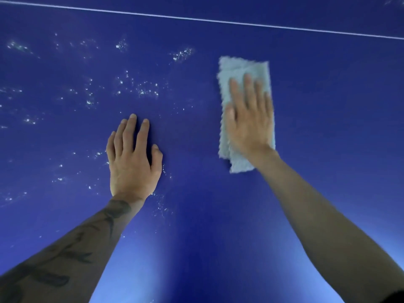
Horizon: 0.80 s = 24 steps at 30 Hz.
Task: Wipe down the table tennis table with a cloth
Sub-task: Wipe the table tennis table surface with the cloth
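Under the right hand (249, 121), the cloth (241, 67)

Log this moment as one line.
right hand: pressing cloth flat | left hand: resting on table | white specks: left of cloth

Dark tattoos (79, 256) run along the left forearm (98, 228).
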Each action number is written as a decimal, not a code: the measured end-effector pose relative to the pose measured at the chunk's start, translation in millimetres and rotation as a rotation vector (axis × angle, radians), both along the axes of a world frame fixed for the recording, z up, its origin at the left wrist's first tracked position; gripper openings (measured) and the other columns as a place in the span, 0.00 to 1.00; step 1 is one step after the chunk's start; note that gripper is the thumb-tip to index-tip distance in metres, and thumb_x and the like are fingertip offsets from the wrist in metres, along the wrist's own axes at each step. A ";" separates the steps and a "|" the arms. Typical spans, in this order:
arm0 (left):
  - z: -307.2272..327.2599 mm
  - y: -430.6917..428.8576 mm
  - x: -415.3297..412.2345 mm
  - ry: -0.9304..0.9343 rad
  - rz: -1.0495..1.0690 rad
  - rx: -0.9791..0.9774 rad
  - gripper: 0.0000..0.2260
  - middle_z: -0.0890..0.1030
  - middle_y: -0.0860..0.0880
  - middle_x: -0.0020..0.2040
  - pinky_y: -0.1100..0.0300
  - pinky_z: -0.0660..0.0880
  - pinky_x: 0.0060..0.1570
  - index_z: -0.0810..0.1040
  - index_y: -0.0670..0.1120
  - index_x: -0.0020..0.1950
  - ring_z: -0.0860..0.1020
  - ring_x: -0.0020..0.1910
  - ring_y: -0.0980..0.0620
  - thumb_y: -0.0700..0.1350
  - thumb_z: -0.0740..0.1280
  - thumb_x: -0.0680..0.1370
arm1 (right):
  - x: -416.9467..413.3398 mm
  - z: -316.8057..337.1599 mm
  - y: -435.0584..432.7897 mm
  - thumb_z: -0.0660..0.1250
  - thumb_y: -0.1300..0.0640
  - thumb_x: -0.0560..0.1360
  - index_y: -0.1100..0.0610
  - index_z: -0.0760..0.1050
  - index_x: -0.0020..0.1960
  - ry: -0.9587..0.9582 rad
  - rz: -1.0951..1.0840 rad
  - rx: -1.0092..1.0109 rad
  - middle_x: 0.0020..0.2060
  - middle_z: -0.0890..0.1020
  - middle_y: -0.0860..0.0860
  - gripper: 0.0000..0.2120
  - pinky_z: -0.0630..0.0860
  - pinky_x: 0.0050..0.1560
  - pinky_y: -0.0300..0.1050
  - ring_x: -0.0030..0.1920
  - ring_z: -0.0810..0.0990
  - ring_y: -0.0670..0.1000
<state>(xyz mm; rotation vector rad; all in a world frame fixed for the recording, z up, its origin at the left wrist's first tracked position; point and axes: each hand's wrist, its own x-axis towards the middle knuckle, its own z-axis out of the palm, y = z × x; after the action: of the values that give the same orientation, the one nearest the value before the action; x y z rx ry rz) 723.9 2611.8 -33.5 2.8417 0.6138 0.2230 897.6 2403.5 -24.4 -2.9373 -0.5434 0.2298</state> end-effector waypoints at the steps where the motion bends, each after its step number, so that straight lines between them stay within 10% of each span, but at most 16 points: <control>1: 0.3 -0.2 0.2 0.001 -0.001 -0.007 0.25 0.64 0.42 0.82 0.42 0.54 0.82 0.68 0.43 0.80 0.61 0.81 0.40 0.49 0.58 0.84 | 17.3 0.4 4.0 0.45 0.45 0.87 0.48 0.48 0.88 -0.009 -0.086 0.000 0.87 0.49 0.55 0.30 0.45 0.85 0.60 0.87 0.47 0.59; 10: 0.5 0.7 -0.4 -0.015 -0.005 -0.021 0.25 0.64 0.41 0.82 0.42 0.54 0.82 0.68 0.43 0.81 0.61 0.81 0.39 0.49 0.58 0.84 | -27.8 5.1 38.5 0.43 0.46 0.87 0.48 0.47 0.88 0.015 0.237 -0.010 0.87 0.47 0.53 0.29 0.44 0.86 0.58 0.87 0.45 0.57; 16: -1.6 2.9 -1.2 -0.022 -0.010 -0.018 0.24 0.64 0.42 0.82 0.42 0.53 0.82 0.68 0.43 0.81 0.61 0.82 0.40 0.49 0.59 0.85 | 28.0 3.4 33.2 0.44 0.45 0.87 0.48 0.46 0.88 0.003 -0.209 0.017 0.87 0.47 0.55 0.30 0.44 0.85 0.60 0.87 0.45 0.58; 24: 5.9 11.3 -3.7 -0.024 -0.050 -0.057 0.25 0.64 0.41 0.83 0.44 0.55 0.81 0.67 0.42 0.81 0.63 0.81 0.39 0.49 0.58 0.85 | -44.6 9.9 44.6 0.44 0.45 0.87 0.47 0.47 0.88 0.040 0.080 -0.007 0.87 0.47 0.52 0.29 0.43 0.86 0.57 0.87 0.44 0.56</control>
<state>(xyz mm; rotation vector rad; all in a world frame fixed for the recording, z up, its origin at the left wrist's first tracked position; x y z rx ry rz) 720.2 2623.0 -27.6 2.7915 0.5344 0.2265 853.0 2448.1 -14.6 -2.9142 -0.6557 0.2995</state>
